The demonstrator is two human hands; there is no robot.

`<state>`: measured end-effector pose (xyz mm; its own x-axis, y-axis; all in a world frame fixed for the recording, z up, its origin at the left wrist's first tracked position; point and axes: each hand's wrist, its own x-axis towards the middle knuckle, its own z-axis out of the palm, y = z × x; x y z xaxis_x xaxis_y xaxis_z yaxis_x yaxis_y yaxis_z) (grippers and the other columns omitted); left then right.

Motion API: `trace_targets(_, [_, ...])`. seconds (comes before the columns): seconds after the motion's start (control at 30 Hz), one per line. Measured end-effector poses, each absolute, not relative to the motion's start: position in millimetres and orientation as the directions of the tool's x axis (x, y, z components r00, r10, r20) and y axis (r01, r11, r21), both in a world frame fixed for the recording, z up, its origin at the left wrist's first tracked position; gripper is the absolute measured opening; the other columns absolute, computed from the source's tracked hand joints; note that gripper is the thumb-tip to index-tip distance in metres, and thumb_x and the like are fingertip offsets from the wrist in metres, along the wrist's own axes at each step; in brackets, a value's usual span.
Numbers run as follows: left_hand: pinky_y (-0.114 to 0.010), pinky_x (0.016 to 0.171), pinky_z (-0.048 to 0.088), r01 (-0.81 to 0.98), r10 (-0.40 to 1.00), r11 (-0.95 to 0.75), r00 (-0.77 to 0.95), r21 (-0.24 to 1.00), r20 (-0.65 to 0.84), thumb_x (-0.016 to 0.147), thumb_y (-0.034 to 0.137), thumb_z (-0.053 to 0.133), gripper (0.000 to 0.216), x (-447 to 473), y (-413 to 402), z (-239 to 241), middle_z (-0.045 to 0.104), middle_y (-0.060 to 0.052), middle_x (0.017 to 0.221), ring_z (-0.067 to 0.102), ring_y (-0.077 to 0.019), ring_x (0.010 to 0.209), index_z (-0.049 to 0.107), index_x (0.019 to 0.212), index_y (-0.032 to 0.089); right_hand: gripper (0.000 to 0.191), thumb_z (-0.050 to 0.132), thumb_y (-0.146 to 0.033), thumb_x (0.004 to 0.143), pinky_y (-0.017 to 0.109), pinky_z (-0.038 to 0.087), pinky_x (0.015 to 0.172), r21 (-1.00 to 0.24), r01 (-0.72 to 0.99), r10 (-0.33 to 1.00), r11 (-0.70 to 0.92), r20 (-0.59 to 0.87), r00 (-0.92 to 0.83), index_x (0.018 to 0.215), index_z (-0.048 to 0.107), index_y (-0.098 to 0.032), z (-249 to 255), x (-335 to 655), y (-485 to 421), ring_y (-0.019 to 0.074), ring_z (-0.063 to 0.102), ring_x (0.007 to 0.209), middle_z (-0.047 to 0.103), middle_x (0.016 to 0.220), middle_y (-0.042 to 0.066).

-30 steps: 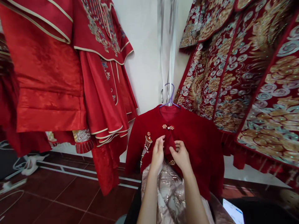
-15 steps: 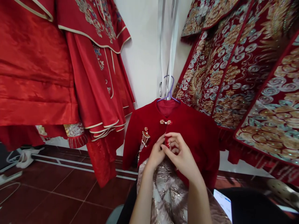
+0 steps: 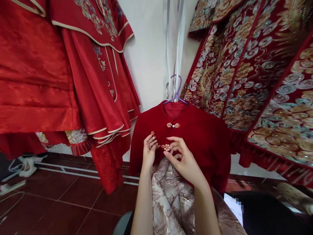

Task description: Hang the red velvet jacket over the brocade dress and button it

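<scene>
A dark red velvet jacket (image 3: 205,137) hangs on a lilac hanger (image 3: 176,94) against the white wall. Its top pearl clasp (image 3: 173,125) is fastened. My right hand (image 3: 182,160) pinches the second pearl clasp (image 3: 166,147) between thumb and forefinger. My left hand (image 3: 149,150) has its fingers pressed on the jacket's front edge just left of that clasp, covering a gold brooch (image 3: 153,133) whose top shows above the fingers. A pale pink brocade skirt (image 3: 168,199) hangs below the jacket between my forearms.
Red satin garments (image 3: 73,75) with cream piping hang at the left. Heavily gold- and silver-embroidered red robes (image 3: 256,75) hang at the right. White straps (image 3: 174,45) run down the wall. The floor is dark red tile (image 3: 61,202); a lit phone (image 3: 233,207) lies at the lower right.
The second clasp, hidden in my fingers before, now shows closed between my right fingertips. My left hand has shifted left over the brooch. The view tilted slightly down.
</scene>
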<state>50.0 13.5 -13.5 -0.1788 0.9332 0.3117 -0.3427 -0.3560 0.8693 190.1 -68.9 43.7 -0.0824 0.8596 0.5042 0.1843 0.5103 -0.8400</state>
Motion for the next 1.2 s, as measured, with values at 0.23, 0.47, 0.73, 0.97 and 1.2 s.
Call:
trace_targets(0.23, [-0.033, 0.088, 0.051, -0.356, 0.932, -0.361, -0.180, 0.862, 0.316, 0.077, 0.024, 0.060, 0.044, 52, 11, -12, 0.053, -0.012, 0.129, 0.055, -0.0211, 0.112, 0.056, 0.121, 0.022, 0.034, 0.059, -0.030, 0.080, 0.028, 0.053, 0.061, -0.798, 0.366, 0.849, 0.479, 0.527, 0.037, 0.112, 0.055, -0.021, 20, 189, -43, 0.0172, 0.060, 0.081, 0.057, 0.097, 0.007])
trace_targets(0.47, [-0.035, 0.093, 0.049, -0.388, 0.935, -0.354, -0.173, 0.851, 0.310, 0.077, 0.027, 0.062, 0.043, 52, 12, -13, 0.057, -0.011, 0.124, 0.057, -0.0204, 0.112, 0.058, 0.119, 0.021, 0.036, 0.061, -0.044, 0.079, 0.030, 0.055, 0.063, -0.852, 0.272, 0.860, 0.446, 0.492, 0.131, 0.105, 0.055, -0.019, -8, 181, -17, 0.0177, 0.061, 0.079, 0.060, 0.092, 0.007])
trace_targets(0.73, [-0.036, 0.097, 0.047, -0.383, 0.927, -0.374, -0.188, 0.845, 0.325, 0.077, 0.026, 0.062, 0.037, 53, 12, -13, 0.060, -0.012, 0.123, 0.057, -0.0215, 0.114, 0.061, 0.114, 0.019, 0.037, 0.062, -0.041, 0.078, 0.029, 0.057, 0.066, -0.860, 0.189, 0.821, 0.474, 0.509, 0.258, 0.105, 0.055, -0.017, -11, 151, -6, 0.0187, 0.061, 0.088, 0.062, 0.097, 0.010])
trace_targets(0.97, [-0.037, 0.099, 0.046, -0.379, 0.924, -0.379, -0.200, 0.844, 0.325, 0.078, 0.025, 0.061, 0.036, 54, 15, -14, 0.060, -0.012, 0.124, 0.057, -0.0220, 0.117, 0.061, 0.114, 0.019, 0.025, 0.056, -0.033, 0.080, 0.033, 0.057, 0.073, -0.878, 0.223, 0.847, 0.424, 0.472, 0.246, 0.098, 0.065, -0.017, -9, 151, 5, 0.0177, 0.064, 0.078, 0.067, 0.093, 0.009])
trace_targets(1.2, [-0.038, 0.095, 0.049, -0.383, 0.924, -0.374, -0.236, 0.845, 0.302, 0.077, 0.023, 0.059, 0.039, 58, 17, -14, 0.059, -0.013, 0.127, 0.057, -0.0240, 0.117, 0.060, 0.116, 0.019, 0.025, 0.054, -0.033, 0.081, 0.030, 0.057, 0.073, -0.834, 0.226, 0.815, 0.504, 0.546, 0.195, 0.097, 0.067, -0.018, 15, 156, 15, 0.0170, 0.066, 0.080, 0.069, 0.096, 0.008])
